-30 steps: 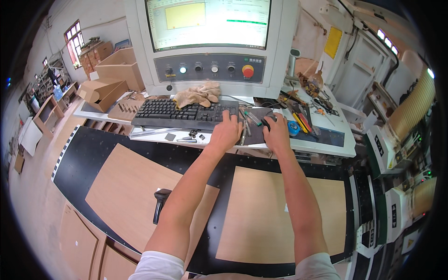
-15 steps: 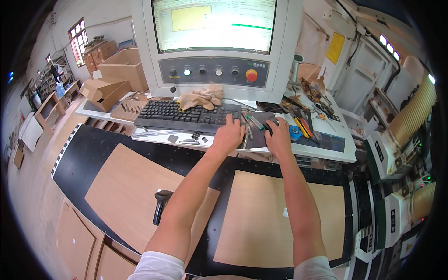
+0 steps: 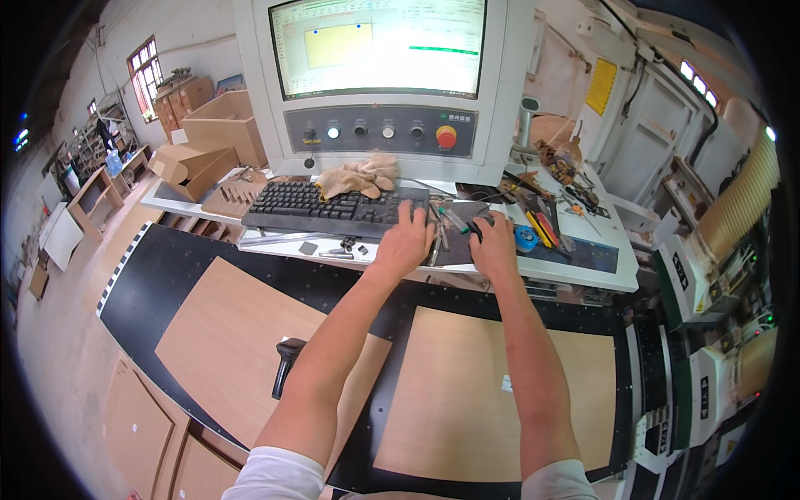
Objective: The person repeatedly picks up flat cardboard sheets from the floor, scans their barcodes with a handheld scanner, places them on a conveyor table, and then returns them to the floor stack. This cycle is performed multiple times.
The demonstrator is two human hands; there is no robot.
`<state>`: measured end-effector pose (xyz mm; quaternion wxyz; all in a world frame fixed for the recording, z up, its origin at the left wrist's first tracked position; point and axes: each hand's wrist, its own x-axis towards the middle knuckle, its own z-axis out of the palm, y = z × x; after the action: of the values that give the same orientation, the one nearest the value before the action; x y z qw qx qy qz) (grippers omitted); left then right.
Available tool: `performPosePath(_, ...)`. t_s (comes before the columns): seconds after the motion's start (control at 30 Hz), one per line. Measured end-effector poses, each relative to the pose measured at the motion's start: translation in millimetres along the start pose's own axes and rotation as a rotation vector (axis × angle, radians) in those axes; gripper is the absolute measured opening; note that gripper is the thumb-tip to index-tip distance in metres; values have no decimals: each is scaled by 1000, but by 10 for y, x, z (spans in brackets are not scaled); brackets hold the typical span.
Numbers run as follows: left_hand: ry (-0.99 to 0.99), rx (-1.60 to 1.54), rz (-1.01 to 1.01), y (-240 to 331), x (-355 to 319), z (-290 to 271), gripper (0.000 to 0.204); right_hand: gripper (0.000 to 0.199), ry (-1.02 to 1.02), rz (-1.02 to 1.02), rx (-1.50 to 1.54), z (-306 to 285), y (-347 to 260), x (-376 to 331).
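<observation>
Watching the screen change from afar

Two blue dots are now marking its yellow rectangle. On the white desk, my left hand is resting slightly spread fingers on the keyboard; my right hand is curling around the mouse.

A blue tape roll lies just beside a yellow-handled tool.

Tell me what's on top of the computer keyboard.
Crumpled beige work gloves lie over the back of the computer keyboard, and the fingers of the left hand reach over its right end. The keys beneath the gloves and fingers are covered.
</observation>
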<state>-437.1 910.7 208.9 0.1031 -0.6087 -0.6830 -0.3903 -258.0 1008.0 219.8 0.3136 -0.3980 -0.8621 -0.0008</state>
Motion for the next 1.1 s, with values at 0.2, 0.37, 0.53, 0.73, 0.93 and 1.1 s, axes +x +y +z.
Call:
performPosePath(0.2,-101,204,-24,-21,46,-124,31,51,191,-71,79,-48,-162,-8)
performPosePath(0.37,175,64,75,323,-505,-536,15,53,329,-303,260,-298,-13,-445)
performPosePath(0.53,-126,425,-459,-405,-2297,-1424,31,51,-87,-441,400,-248,-176,-2525)
performPosePath(0.73,-442,618,-784,-754,-3157,-1507,63,66,-535,-225,505,-1096,-474,-4282)
performPosePath(0.93,-411,530,-822,-1209,-2820,-1303,59,76,-496,-71,265,-1228,-394,-4289)
performPosePath(1.1,-431,305,-828,-1282,-2759,-1284,52,79,-536,80,210,-1312,-318,-4150)
